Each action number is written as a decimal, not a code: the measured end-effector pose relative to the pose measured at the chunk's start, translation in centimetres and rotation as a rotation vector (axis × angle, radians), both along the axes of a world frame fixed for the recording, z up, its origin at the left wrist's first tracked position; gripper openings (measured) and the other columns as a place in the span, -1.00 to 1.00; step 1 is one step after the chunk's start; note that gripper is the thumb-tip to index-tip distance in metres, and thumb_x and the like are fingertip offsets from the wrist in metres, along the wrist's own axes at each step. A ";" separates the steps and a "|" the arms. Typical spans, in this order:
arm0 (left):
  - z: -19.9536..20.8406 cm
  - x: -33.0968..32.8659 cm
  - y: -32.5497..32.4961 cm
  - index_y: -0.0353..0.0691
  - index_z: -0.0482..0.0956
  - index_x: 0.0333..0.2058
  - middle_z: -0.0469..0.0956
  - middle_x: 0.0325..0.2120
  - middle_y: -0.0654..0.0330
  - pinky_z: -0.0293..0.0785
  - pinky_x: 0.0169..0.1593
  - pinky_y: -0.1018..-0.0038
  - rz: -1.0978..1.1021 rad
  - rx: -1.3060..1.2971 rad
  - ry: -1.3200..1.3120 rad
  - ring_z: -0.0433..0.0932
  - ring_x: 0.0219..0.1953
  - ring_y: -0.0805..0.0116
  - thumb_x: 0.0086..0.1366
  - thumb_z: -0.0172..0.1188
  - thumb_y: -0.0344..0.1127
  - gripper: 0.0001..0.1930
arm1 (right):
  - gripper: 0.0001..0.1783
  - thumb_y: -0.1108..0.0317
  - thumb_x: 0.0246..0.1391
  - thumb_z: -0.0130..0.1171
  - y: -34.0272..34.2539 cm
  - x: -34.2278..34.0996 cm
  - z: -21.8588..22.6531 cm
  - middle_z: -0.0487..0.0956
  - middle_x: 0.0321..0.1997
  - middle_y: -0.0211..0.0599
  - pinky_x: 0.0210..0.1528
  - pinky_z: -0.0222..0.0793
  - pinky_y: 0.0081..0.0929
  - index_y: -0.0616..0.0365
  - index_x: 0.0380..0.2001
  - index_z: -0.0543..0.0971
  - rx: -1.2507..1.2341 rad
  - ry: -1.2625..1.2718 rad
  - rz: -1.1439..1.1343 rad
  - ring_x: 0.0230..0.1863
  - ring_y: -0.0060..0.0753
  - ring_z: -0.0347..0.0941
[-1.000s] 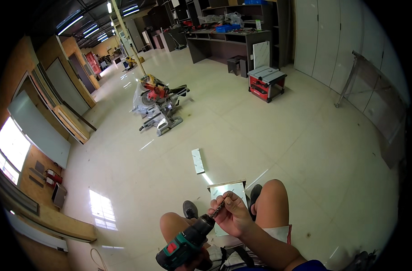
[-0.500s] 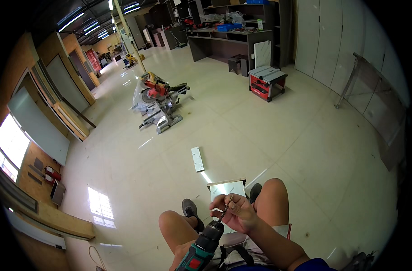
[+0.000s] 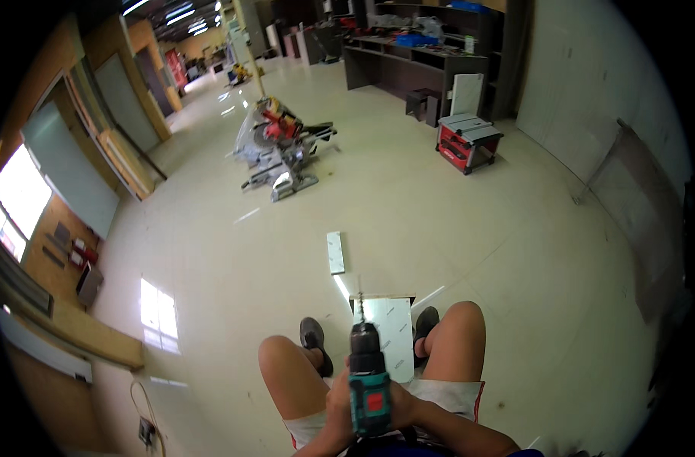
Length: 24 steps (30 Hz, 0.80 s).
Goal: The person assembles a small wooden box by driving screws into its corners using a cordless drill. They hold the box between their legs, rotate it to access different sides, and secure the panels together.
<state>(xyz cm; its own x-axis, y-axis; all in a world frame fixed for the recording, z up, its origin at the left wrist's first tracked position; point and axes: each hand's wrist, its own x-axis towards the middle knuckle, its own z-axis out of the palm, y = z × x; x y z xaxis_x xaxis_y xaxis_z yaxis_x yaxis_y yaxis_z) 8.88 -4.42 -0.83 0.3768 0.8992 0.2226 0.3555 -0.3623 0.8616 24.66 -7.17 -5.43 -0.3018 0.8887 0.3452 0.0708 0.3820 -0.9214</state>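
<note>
We've got a teal-and-black plastic power drill (image 3: 371, 400) w/ a red patch, held low & centred b/w the knees, chuck pointing fwd. L hand (image 3: 337, 401) looks clamped on its L side; R hand (image 3: 401, 405) sits against the R side, fingers hidden, so we can't tell if it's closed. Hands are together at the drill. A thin spiral metal bit (image 3: 361, 306) sticks out of the black round chuck (image 3: 365, 339); tip blurred. In view it overlaps the far L corner of a glossy white rectangular panel (image 3: 393, 335) b/w the dark grey shoes (image 3: 311, 333); height above it unclear.

To do this hold well, we'd say: keep both wrists firm, fingers off the chuck, bit clear of knees & panel face. We'd also check the bit's seated straight, since a crooked one would prob. wobble.
</note>
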 end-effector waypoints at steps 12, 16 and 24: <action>1.9 1.5 4.5 -0.43 0.29 0.24 0.43 0.03 -0.17 0.38 0.18 0.13 -0.323 0.424 -0.058 0.45 0.08 -0.16 0.02 0.34 -0.40 -0.23 | -0.24 0.02 -0.05 0.45 3.0 1.9 6.7 0.53 0.05 -0.09 0.22 0.36 -0.15 0.26 0.08 0.38 0.091 0.298 -0.346 0.12 -0.14 0.46; -3.6 -1.0 13.9 -0.40 0.50 -0.02 0.64 -0.22 0.03 0.55 -0.05 0.38 -0.093 0.040 -0.229 0.64 -0.14 0.21 0.22 0.24 -0.46 -0.65 | -0.35 0.19 0.05 0.30 3.4 6.0 2.5 0.55 -0.02 -0.10 0.07 0.46 -0.25 0.18 0.13 0.28 -0.062 0.413 -0.341 -0.09 -0.30 0.53; -38.2 -3.5 21.2 -0.32 0.48 -0.03 0.61 -0.38 0.06 0.56 -0.37 0.35 0.508 -1.317 -0.278 0.66 -0.36 0.20 0.31 0.04 -0.34 -0.71 | -0.34 0.19 -0.10 0.24 8.6 5.1 -0.3 0.58 -0.40 -0.16 0.18 0.31 -0.26 0.22 0.05 0.28 -0.327 0.296 -0.455 -0.12 -0.27 0.46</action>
